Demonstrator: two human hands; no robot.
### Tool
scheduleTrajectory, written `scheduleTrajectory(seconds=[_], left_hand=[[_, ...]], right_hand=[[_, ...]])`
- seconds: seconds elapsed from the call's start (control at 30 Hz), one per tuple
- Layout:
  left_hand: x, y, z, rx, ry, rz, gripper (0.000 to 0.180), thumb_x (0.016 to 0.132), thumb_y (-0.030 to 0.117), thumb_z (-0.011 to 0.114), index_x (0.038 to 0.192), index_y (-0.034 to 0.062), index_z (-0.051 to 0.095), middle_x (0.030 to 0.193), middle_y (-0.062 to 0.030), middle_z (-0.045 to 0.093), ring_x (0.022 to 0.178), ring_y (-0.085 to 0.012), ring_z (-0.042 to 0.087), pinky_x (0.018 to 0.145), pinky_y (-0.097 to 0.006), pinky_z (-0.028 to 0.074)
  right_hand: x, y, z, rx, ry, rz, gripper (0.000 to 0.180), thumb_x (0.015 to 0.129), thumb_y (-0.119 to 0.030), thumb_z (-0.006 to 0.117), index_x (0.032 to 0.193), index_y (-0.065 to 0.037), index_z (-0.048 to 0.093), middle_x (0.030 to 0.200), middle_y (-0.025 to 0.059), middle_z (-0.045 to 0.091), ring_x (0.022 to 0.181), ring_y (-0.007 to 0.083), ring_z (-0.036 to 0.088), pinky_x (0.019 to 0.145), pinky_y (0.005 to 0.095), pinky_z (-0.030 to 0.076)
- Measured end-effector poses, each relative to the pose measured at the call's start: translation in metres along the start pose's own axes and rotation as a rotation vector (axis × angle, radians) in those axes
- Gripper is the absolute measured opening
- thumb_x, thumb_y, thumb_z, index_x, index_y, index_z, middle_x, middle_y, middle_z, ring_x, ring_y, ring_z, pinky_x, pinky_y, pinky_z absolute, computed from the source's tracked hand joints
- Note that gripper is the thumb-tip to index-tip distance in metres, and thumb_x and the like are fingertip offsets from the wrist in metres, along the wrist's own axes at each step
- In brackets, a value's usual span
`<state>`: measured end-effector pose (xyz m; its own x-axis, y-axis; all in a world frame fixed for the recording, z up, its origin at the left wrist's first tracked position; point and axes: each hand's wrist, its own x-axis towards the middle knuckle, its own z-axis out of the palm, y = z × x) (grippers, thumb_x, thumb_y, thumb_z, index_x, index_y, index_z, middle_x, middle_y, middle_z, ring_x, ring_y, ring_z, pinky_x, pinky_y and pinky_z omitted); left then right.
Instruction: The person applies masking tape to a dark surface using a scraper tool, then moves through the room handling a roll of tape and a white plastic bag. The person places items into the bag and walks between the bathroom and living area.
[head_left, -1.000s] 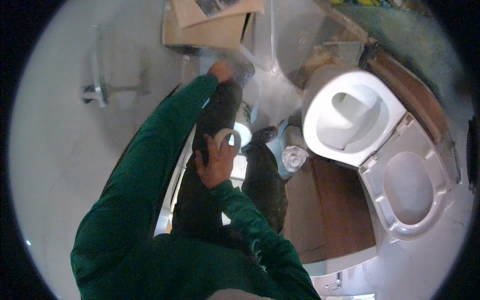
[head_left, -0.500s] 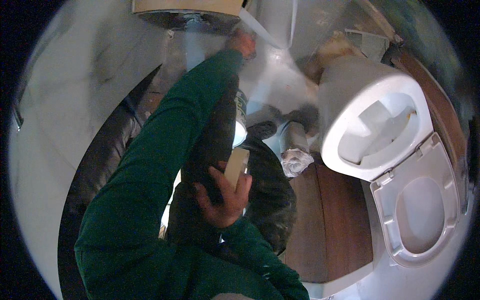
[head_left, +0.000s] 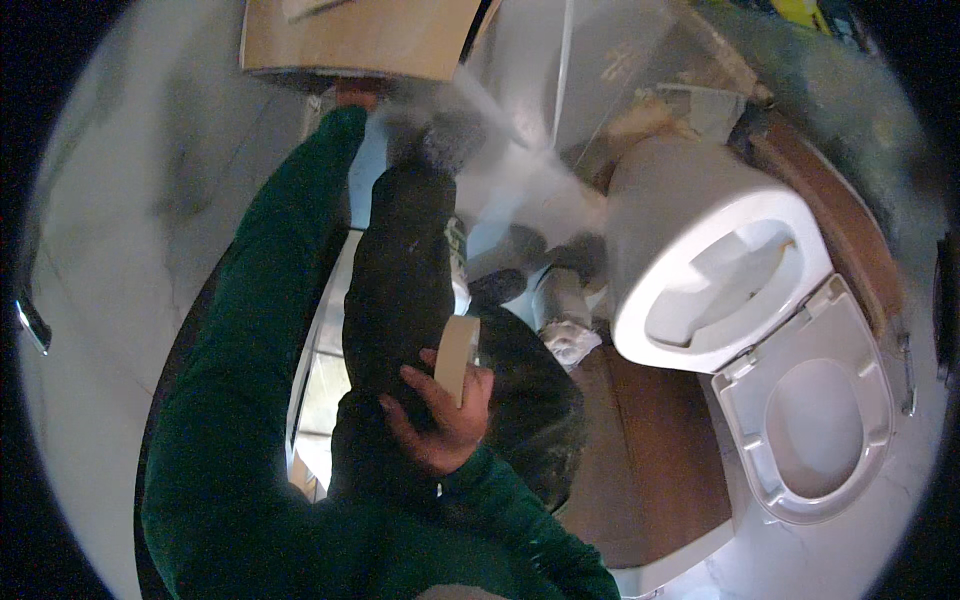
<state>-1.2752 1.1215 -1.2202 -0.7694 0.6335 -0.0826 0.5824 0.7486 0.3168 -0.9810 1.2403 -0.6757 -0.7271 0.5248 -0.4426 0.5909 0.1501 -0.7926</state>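
My right hand [head_left: 445,430] rests at my lap, fingers closed around a cream roll of masking tape [head_left: 457,360] seen edge-on. Stretched far forward, my left arm in a green sleeve ends at the underside of a light wooden cabinet [head_left: 370,40]. Only part of my left hand [head_left: 355,95] shows there, blurred and in shadow, with its fingers hidden. Whether it holds anything cannot be made out.
To the right stands a white toilet [head_left: 650,240] with its seat [head_left: 825,430] folded out toward me. Between it and my dark-trousered legs are a plastic-wrapped pipe-like cylinder [head_left: 562,300] and a printed can [head_left: 458,265]. Brown boards [head_left: 650,460] lie nearer.
My left hand has moved left and gone up to the cabinet's underside. The view has shifted, so more of the cabinet shows. My right hand keeps the tape roll.
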Motion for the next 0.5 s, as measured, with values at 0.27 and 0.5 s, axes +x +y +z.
scheduleTrajectory(seconds=[0.27, 0.5], left_hand=[[-0.099, 0.141, -0.169, -0.115, -0.097, -0.544, 0.029, 0.079, 0.029, 0.059, 0.082, 0.0004, 0.064, 0.076, -0.0225, 0.063, 0.074, -0.0426, 0.062, 0.067, -0.054, 0.049], [-0.146, 0.246, -0.397, -0.529, -0.12, -0.58, 0.035, 0.08, 0.025, 0.059, 0.107, 0.0053, 0.068, 0.09, -0.0237, 0.067, 0.081, -0.0356, 0.065, 0.075, -0.041, 0.049]], right_hand=[[-0.015, -0.009, 0.01, -0.009, 0.113, -0.034, 0.036, 0.075, -0.018, 0.076, 0.109, -0.009, 0.065, 0.11, 0.0193, 0.06, 0.099, 0.0382, 0.055, 0.082, 0.0448, 0.046], [-0.058, -0.025, -0.031, -0.377, -0.124, 0.165, 0.033, 0.088, -0.036, 0.057, 0.111, -0.013, 0.065, 0.111, 0.0211, 0.06, 0.098, 0.0403, 0.059, 0.083, 0.0495, 0.049]])
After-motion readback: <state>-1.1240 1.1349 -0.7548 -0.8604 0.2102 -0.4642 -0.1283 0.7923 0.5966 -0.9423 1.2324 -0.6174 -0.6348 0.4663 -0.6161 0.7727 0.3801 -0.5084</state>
